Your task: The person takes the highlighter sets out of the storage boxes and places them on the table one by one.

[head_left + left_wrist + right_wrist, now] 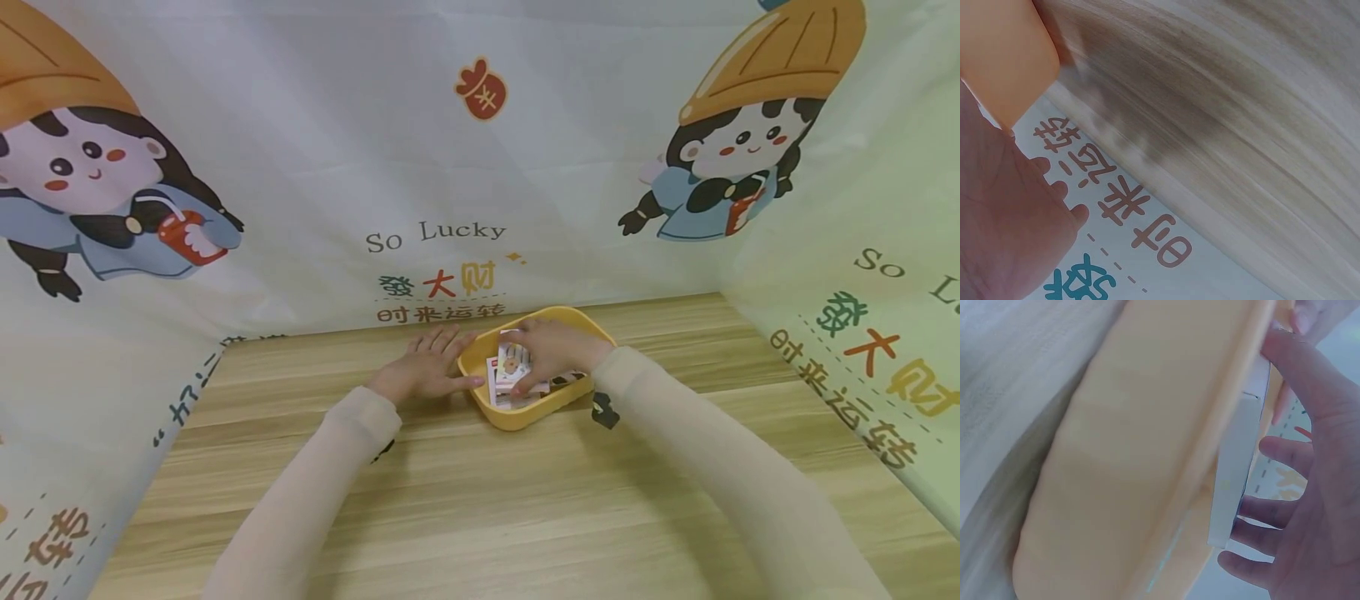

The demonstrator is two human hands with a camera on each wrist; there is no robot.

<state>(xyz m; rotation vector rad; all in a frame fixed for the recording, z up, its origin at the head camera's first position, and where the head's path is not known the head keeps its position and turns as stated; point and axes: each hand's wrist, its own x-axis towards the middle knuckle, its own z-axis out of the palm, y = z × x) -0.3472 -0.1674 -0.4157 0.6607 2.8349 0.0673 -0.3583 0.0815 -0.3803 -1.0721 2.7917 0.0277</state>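
We're pinching the little box (512,368) in the yellow tub (517,418) with our right hand (558,352), left hand (427,368) spread against the tub, and guessing the box is light, crushable card, so edges grip best.

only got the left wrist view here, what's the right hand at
Observer: The right hand has its thumb and fingers at the edges of a printed white box inside the yellow tray.
Operator: anything else in there
Observer: Yes, other printed pieces, partly hidden beneath the box and hand.
Operator: what else does my view miss
Observer: The left hand has its thumb reaching over the tray's rim.
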